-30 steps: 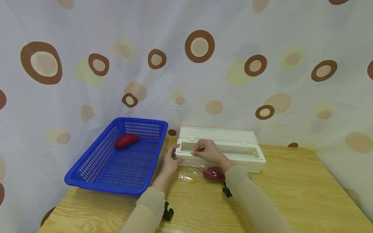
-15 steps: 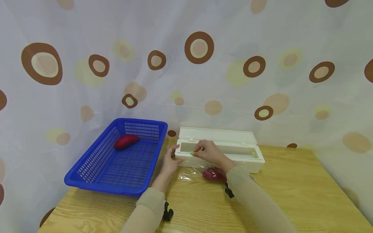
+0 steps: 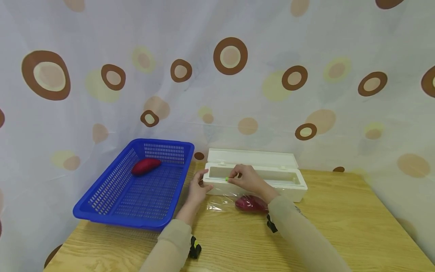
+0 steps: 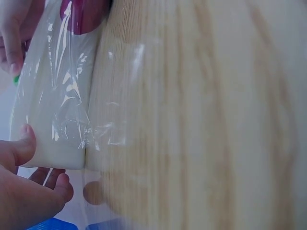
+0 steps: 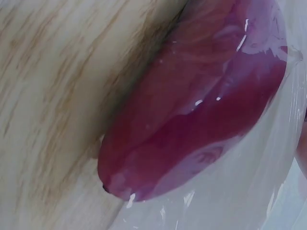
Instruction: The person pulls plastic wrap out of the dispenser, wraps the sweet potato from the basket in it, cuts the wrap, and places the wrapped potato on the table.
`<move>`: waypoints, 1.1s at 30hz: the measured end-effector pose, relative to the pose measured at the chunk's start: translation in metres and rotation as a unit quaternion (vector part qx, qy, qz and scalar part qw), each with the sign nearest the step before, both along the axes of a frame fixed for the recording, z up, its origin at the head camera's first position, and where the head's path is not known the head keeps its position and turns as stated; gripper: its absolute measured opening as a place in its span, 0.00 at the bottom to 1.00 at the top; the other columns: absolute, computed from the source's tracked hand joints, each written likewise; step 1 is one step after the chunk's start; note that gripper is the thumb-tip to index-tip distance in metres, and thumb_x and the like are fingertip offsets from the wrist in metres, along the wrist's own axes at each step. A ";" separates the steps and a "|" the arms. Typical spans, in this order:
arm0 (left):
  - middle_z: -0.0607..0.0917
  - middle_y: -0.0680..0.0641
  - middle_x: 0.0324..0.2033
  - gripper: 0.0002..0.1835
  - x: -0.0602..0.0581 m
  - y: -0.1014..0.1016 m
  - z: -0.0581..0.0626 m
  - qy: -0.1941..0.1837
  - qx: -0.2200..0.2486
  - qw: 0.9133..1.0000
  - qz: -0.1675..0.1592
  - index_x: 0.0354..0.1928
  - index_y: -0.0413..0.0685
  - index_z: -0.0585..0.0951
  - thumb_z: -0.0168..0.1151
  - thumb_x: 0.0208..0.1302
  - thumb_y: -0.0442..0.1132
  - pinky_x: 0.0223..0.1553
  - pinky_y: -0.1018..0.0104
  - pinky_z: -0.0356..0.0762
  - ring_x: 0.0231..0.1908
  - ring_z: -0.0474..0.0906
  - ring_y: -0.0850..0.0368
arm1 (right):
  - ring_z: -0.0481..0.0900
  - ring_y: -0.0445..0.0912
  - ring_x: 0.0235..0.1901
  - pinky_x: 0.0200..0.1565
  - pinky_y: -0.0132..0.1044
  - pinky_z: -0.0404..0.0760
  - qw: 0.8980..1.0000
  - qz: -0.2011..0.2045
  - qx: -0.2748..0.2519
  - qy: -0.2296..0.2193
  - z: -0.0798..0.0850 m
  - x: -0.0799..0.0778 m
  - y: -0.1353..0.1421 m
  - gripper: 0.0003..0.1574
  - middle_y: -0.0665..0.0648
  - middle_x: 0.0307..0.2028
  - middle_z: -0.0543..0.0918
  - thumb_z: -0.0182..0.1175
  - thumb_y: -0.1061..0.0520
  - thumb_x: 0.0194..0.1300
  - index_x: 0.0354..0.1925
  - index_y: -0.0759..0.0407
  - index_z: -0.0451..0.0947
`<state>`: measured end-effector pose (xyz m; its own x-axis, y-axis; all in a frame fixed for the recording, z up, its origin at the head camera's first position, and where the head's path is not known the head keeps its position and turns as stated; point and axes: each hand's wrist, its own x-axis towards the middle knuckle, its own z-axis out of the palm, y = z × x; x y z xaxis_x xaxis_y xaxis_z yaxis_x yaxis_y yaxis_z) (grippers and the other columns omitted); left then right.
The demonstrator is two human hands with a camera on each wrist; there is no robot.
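Observation:
A long white cling film dispenser box [image 3: 290,193] stands on the table with its lid raised at the back. My left hand [image 3: 196,192] grips its left end, thumb at the front and fingers around the corner. With thumb and forefinger my right hand [image 3: 250,180] pinches the small green slide cutter [image 3: 226,179] on the front rim, near the left end. Clear cling film [image 4: 67,100] hangs over the box front onto the table. Under the right wrist lies a dark red sweet potato [image 5: 192,124], covered by the film; the right forearm partly hides it in the head view.
To the left, a blue plastic basket [image 3: 115,222] holds another red sweet potato [image 3: 145,166]. The wooden table [image 3: 346,219] ends at a patterned curtain [image 3: 265,45] behind the box.
My right hand and the green slide cutter have shifted slightly right along the box rim. The left hand keeps its grip on the box end.

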<state>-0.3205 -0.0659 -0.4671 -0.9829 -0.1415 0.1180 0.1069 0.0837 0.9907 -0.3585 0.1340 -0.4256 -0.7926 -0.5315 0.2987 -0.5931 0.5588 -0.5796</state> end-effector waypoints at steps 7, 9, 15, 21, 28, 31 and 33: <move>0.73 0.34 0.60 0.31 -0.001 0.001 -0.002 0.006 0.001 1.000 -0.003 0.59 0.43 0.72 0.61 0.51 0.18 0.54 0.53 0.74 0.55 0.73 0.40 | 0.76 0.41 0.33 0.41 0.39 0.78 1.000 0.000 0.001 0.016 -0.001 0.000 0.014 0.04 0.50 0.30 0.81 0.67 0.59 0.57 0.29 0.57 0.80; 0.73 0.34 0.60 0.32 -0.001 0.001 -0.002 0.007 0.001 1.000 -0.002 0.59 0.43 0.72 0.61 0.51 0.17 0.53 0.54 0.74 0.55 0.73 0.40 | 0.76 0.41 0.33 0.41 0.40 0.78 1.000 0.002 0.007 0.023 -0.002 0.000 0.022 0.04 0.49 0.30 0.81 0.67 0.58 0.57 0.30 0.56 0.80; 0.73 0.33 0.60 0.32 0.000 0.000 -0.002 0.008 0.003 1.000 -0.005 0.60 0.43 0.72 0.61 0.51 0.17 0.52 0.55 0.76 0.55 0.73 0.39 | 0.76 0.41 0.33 0.41 0.41 0.78 0.999 -0.008 0.022 0.032 0.000 0.004 0.046 0.04 0.48 0.30 0.81 0.66 0.57 0.58 0.30 0.54 0.80; 0.72 0.33 0.60 0.32 0.000 0.000 -0.002 0.006 0.006 1.000 -0.005 0.59 0.42 0.72 0.61 0.51 0.17 0.53 0.53 0.75 0.56 0.72 0.38 | 0.77 0.42 0.32 0.41 0.42 0.79 0.999 -0.012 0.024 0.040 0.002 0.008 0.061 0.04 0.49 0.29 0.81 0.67 0.57 0.57 0.30 0.55 0.80; 0.73 0.34 0.60 0.31 0.000 0.000 0.000 0.001 -0.001 1.000 -0.002 0.59 0.44 0.72 0.61 0.51 0.17 0.54 0.52 0.74 0.56 0.72 0.39 | 0.76 0.39 0.32 0.40 0.39 0.78 0.998 -0.019 0.040 0.043 0.002 0.009 0.073 0.03 0.47 0.30 0.81 0.66 0.56 0.58 0.30 0.53 0.81; 0.73 0.34 0.60 0.31 0.000 -0.001 0.001 0.001 -0.007 1.000 -0.001 0.59 0.44 0.72 0.62 0.51 0.18 0.53 0.53 0.74 0.55 0.73 0.40 | 0.76 0.39 0.32 0.40 0.40 0.78 0.998 -0.014 0.042 0.048 0.003 0.010 0.075 0.03 0.47 0.30 0.81 0.66 0.57 0.58 0.30 0.53 0.81; 0.73 0.34 0.59 0.31 0.000 -0.001 0.001 0.000 -0.007 1.000 -0.001 0.59 0.43 0.72 0.62 0.51 0.17 0.53 0.53 0.74 0.55 0.73 0.40 | 0.76 0.40 0.32 0.40 0.42 0.79 0.998 -0.011 0.042 0.051 0.004 0.010 0.076 0.03 0.48 0.30 0.81 0.66 0.58 0.58 0.30 0.54 0.81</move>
<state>-0.3202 -0.0665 -0.4661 -0.9829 -0.1386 0.1209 0.1079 0.0982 0.9893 -0.3483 0.2095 -0.4211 -0.7718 -0.5407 0.3346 -0.6341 0.6160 -0.4674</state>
